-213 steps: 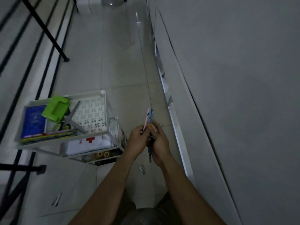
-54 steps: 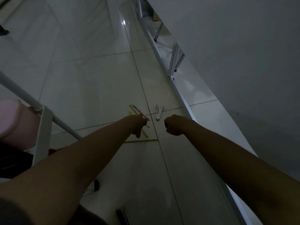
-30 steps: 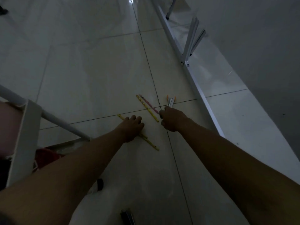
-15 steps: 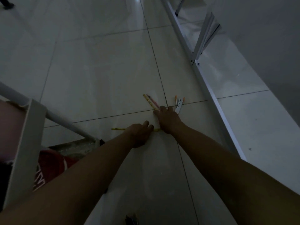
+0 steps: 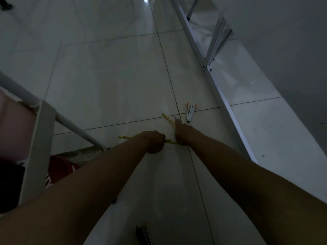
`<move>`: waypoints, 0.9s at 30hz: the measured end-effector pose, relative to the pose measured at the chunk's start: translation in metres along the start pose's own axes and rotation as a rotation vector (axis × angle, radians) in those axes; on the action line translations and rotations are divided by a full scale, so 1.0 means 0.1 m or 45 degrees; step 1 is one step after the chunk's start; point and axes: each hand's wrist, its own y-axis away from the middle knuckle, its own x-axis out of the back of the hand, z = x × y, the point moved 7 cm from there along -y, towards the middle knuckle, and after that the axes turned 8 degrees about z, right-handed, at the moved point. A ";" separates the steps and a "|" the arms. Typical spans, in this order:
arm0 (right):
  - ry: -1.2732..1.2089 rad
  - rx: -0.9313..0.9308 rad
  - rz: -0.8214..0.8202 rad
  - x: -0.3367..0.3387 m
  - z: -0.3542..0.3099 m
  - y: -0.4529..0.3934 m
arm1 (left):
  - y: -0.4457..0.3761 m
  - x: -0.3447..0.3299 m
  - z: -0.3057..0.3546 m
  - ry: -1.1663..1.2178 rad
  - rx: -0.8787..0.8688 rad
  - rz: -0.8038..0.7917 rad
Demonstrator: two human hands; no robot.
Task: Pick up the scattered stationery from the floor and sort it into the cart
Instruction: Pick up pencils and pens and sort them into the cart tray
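A yellow pencil lies crosswise on the tiled floor, and my left hand is curled round its middle. My right hand is just right of it, its back toward me. Its outstretched fingertip rests on the near end of a second yellow pencil, which lies slantwise beside a pink pen. A small white clip-like tool with orange tips lies a little beyond my right hand, untouched. The white cart frame stands at the left.
A white metal rail with a folding leg runs along the floor on the right, under a grey wall. A dark object lies on the floor near the bottom edge. Red fabric shows under the cart.
My left hand has closed from flat fingers into a curl round the crosswise pencil. My right hand has stayed on the slanted pencil's end. The view has shifted slightly.
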 end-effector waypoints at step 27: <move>-1.152 -0.489 0.408 0.71 1.02 1.03 | -0.22 0.92 1.08 1.636 0.172 0.132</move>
